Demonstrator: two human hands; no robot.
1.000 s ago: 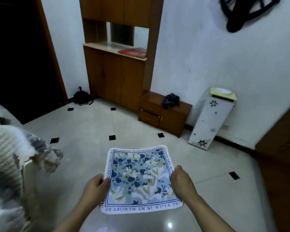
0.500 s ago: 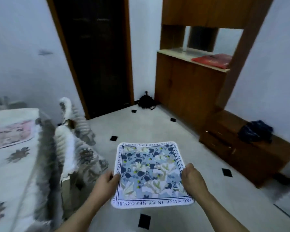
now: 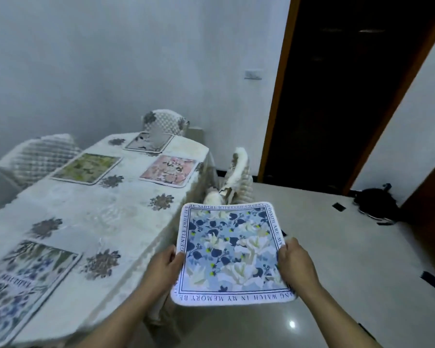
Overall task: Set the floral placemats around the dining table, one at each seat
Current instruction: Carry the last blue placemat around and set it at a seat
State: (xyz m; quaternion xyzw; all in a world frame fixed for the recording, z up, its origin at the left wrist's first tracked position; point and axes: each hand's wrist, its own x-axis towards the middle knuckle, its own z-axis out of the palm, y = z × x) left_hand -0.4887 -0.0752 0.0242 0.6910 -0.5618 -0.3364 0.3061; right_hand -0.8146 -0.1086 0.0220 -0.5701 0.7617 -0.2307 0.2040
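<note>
I hold a square blue floral placemat (image 3: 232, 252) with a lettered border flat in the air, just off the right edge of the dining table (image 3: 111, 219). My left hand (image 3: 165, 268) grips its left edge and my right hand (image 3: 295, 266) grips its right edge. On the white cloth-covered table lie several placemats: a blue one (image 3: 23, 277) at the near left, a green one (image 3: 87, 168), a pink one (image 3: 170, 170) and a grey one (image 3: 148, 141) at the far end.
Covered chairs stand at the table's far end (image 3: 165, 121), far left (image 3: 39, 154) and right side (image 3: 237, 175). A dark doorway (image 3: 349, 91) opens at the right. A black bag (image 3: 377, 204) lies on the pale tiled floor beside it.
My view has swung left from the cabinet wall to the dining table. The placemat stays held in both hands and is now beside the table's right edge.
</note>
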